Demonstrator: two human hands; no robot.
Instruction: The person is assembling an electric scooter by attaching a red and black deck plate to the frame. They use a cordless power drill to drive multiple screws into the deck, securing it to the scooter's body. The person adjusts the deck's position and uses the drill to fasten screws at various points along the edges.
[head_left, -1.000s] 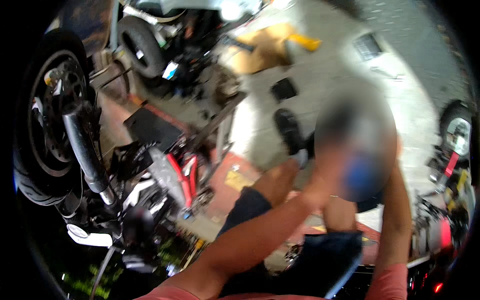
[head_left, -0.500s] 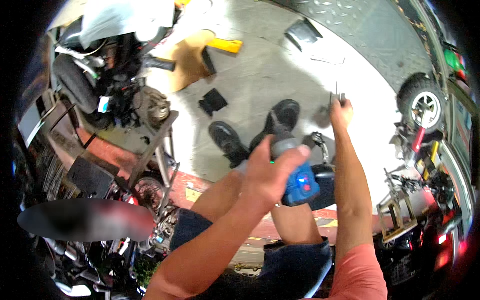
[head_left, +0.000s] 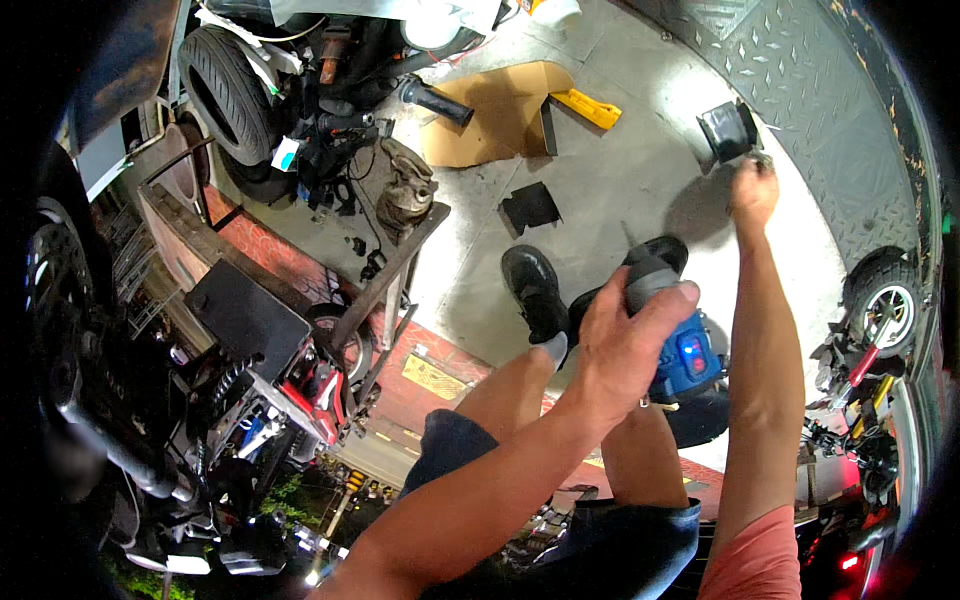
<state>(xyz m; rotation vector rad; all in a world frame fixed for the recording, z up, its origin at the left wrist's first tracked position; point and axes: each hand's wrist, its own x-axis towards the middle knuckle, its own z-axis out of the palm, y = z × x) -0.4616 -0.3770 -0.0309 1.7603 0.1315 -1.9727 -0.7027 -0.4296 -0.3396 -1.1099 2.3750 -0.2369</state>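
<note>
My left hand (head_left: pixel 622 352) is closed round a blue and grey cordless drill (head_left: pixel 688 358). Small lights glow on the drill's blue body, and a thin bit shows at its far end, above my shoes. Farther off to the right, my right arm is stretched out over the floor. The fingers of my right hand (head_left: pixel 754 198) are pinched on a small greyish piece, too small to make out. Just beyond those fingers lies a shiny black panel (head_left: pixel 728 132), close to the edge of the tread plate; I cannot tell whether they touch it.
A flat black piece (head_left: pixel 530 208) lies beyond my shoes. Past it are a cardboard sheet (head_left: pixel 485 125) and a yellow tool (head_left: pixel 588 108). Tires (head_left: pixel 228 95) and motorbike parts crowd the left, beside a metal frame (head_left: pixel 385 275). A small wheel (head_left: pixel 888 305) stands at the right.
The view has shifted, so the floor things appear farther right. My right hand has reached farther out, to beside the shiny black panel. My left hand still grips the drill.
</note>
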